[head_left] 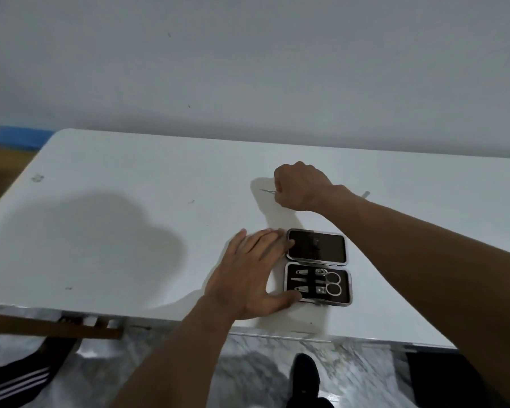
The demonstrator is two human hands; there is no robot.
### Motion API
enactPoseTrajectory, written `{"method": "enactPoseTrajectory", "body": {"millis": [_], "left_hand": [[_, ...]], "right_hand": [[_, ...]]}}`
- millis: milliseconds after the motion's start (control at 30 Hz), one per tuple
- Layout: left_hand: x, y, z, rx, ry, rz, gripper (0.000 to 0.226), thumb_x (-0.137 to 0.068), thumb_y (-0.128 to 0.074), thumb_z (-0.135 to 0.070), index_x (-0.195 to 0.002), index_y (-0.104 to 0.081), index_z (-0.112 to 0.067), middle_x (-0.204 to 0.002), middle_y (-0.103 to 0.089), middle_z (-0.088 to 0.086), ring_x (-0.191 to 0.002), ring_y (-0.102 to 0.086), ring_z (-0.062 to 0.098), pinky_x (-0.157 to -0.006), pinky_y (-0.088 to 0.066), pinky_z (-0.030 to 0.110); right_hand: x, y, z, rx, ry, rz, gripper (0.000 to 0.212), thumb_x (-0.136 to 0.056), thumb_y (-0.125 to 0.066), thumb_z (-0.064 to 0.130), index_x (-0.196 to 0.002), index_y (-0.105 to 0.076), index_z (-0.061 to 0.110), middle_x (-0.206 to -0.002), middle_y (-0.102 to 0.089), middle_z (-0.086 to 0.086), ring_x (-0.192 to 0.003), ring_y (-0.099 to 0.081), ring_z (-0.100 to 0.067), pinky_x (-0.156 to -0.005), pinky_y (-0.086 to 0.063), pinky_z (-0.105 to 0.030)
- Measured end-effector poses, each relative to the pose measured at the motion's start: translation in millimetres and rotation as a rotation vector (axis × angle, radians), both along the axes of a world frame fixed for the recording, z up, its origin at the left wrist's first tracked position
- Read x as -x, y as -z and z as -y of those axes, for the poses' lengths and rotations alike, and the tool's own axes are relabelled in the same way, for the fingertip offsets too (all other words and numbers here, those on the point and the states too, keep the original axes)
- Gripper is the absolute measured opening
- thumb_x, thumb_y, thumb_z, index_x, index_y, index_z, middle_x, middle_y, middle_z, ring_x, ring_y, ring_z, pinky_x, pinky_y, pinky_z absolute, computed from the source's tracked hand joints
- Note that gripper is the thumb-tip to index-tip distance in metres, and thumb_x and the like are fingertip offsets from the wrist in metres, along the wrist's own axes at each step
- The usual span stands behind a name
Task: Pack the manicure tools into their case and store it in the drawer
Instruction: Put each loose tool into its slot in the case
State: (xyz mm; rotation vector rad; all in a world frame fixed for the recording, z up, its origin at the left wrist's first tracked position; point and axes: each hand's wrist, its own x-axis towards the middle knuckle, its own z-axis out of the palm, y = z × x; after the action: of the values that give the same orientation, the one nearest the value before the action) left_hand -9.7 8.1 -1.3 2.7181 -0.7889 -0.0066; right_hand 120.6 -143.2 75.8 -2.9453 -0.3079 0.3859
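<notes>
Looks like a plain room in a home: white table (115, 219) pushed against a bare grey-white wall (248, 69), marbled floor tiles (256, 369) below, wooden chair part (50, 326) at left edge. Open manicure case (317, 267) on the table fits domestic use.

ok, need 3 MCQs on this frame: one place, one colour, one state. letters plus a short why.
1. Where does the left hand rest?
A. on the case's left edge
B. on the floor
C. against the wall

2. What colour is the table?
A. red
B. white
C. black

3. The case is:
A. shut
B. open flat
C. upside down

A: its fingers touch the lid edge.
B: the bare tabletop is white.
B: lid and tool tray both face up.
</notes>
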Motion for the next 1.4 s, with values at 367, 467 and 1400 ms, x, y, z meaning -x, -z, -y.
{"method": "enactPoseTrajectory", "body": {"millis": [367,467,1400], "left_hand": [[1,2,-1,-0.011,0.02,0.007,0.084,-0.08,-0.039,-0.081,-0.148,-0.031,-0.032,-0.157,-0.032,-0.004,-0.145,-0.025,0.016,-0.12,-0.016,0.049],[1,3,-1,-0.019,0.024,0.021,0.084,-0.08,-0.039,-0.08,-0.148,-0.031,-0.031,-0.157,-0.032,-0.003,-0.144,-0.026,0.017,-0.119,-0.017,0.05],[0,6,-2,0.018,0.017,0.041,0.082,-0.08,-0.039,-0.08,-0.147,-0.032,-0.033,-0.156,-0.033,-0.005,-0.144,-0.027,0.014,-0.12,-0.016,0.048]], "right_hand": [[90,3,73,-0.15,0.205,0.063,0.018,-0.086,-0.056,0.01,-0.095,-0.071,0.014,-0.102,-0.073,-0.009,-0.092,-0.065,-0.03,-0.083,-0.054,-0.04],[116,6,87,-0.151,0.256,0.054,0.014,-0.086,-0.054,0.014,-0.092,-0.066,0.018,-0.099,-0.071,-0.007,-0.091,-0.064,-0.029,-0.081,-0.053,-0.04],[121,16,100,-0.064,0.116,0.107,0.02,-0.083,-0.054,0.002,-0.097,-0.066,0.011,-0.096,-0.07,-0.012,-0.09,-0.061,-0.033,-0.069,-0.043,-0.031]]}}
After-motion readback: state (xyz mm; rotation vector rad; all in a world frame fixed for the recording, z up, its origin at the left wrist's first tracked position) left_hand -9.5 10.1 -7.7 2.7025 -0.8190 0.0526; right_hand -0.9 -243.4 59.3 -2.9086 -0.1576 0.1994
